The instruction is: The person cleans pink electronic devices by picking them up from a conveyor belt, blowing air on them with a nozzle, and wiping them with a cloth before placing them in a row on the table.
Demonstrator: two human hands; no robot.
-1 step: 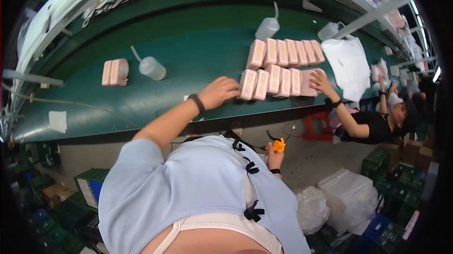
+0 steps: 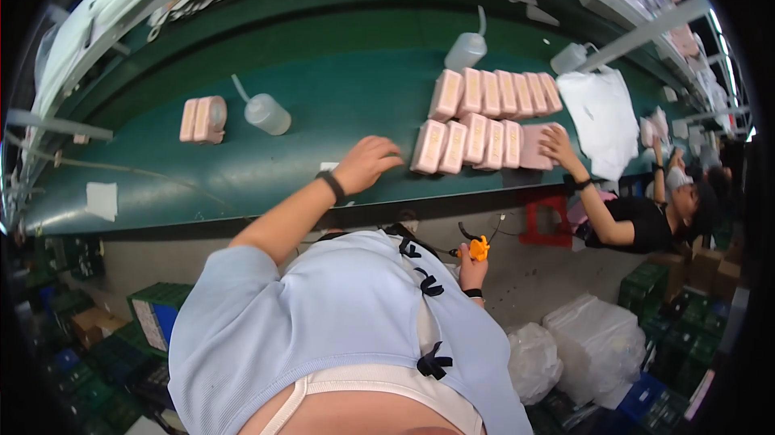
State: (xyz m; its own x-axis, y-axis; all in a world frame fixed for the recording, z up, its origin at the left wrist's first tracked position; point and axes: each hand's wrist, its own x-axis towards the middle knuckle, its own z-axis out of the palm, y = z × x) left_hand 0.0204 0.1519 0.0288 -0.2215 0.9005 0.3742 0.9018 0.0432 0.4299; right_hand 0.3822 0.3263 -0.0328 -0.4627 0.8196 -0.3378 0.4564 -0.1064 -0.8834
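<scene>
My left hand (image 2: 368, 164) is over the green table, with its fingers loosely stretched and nothing in them. A small gap parts it from the nearest pink box (image 2: 429, 147). Several such boxes with gold print stand in two rows; the back row (image 2: 494, 93) leans slightly. Below the table edge, my right hand (image 2: 472, 271) is closed on an orange tool (image 2: 479, 248) with a black curved part, whose exact kind I cannot make out. A co-worker's hand (image 2: 557, 147) rests on a pink piece (image 2: 536, 147) at the front row's right end.
Clear squeeze bottles stand on the table, one at left (image 2: 267, 114) beside a pink pair (image 2: 202, 120), others behind the boxes. White cloth (image 2: 601, 120) lies at right. Below are a red stool (image 2: 546, 222), plastic-wrapped bundles (image 2: 596, 338) and green crates (image 2: 153, 314).
My left hand has drawn slightly left, away from the front row's end box. My right hand still holds the orange tool. The whole view has shifted slightly.
</scene>
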